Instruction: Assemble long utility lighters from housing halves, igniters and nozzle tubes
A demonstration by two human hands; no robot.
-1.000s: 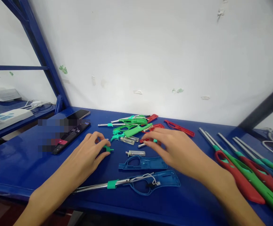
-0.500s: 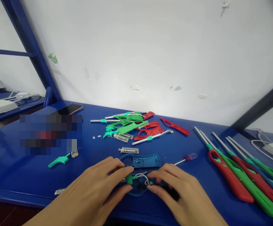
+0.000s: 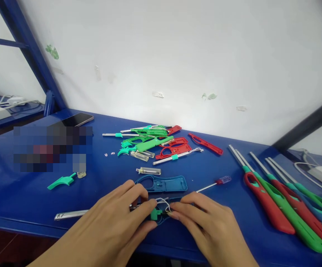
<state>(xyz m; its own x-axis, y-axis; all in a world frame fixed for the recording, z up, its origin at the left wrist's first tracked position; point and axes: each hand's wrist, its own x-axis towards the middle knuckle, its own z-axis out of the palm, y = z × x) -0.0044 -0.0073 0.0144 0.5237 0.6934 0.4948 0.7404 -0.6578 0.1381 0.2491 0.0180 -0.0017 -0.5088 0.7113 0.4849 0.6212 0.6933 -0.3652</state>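
My left hand (image 3: pixel 122 218) is closed on a small teal-green plastic piece (image 3: pixel 155 214) at the front of the blue table, its thumb and index finger at the piece. A metal tube (image 3: pixel 70 214) sticks out to the left from under this hand. Facing it, my right hand (image 3: pixel 208 218) pinches the end of white wires (image 3: pixel 164 201) that loop between the hands. Beneath the fingers lies a blue handle shell, mostly hidden. Just behind the hands rests another blue shell half (image 3: pixel 170 184), inner side up. A clear fuel tank (image 3: pixel 149 171) lies behind that.
Green and red shells (image 3: pixel 155 144) with tubes are heaped at the back. Several whole lighters (image 3: pixel 272 204) lie at the right. A screwdriver (image 3: pixel 222 180) is behind my right hand. A green trigger piece (image 3: pixel 62 181) and a phone (image 3: pixel 79 119) lie at the left.
The view has shifted slightly. More of the metal tube shows left of my left hand. My right fingertips have moved slightly left, closer to the green piece.
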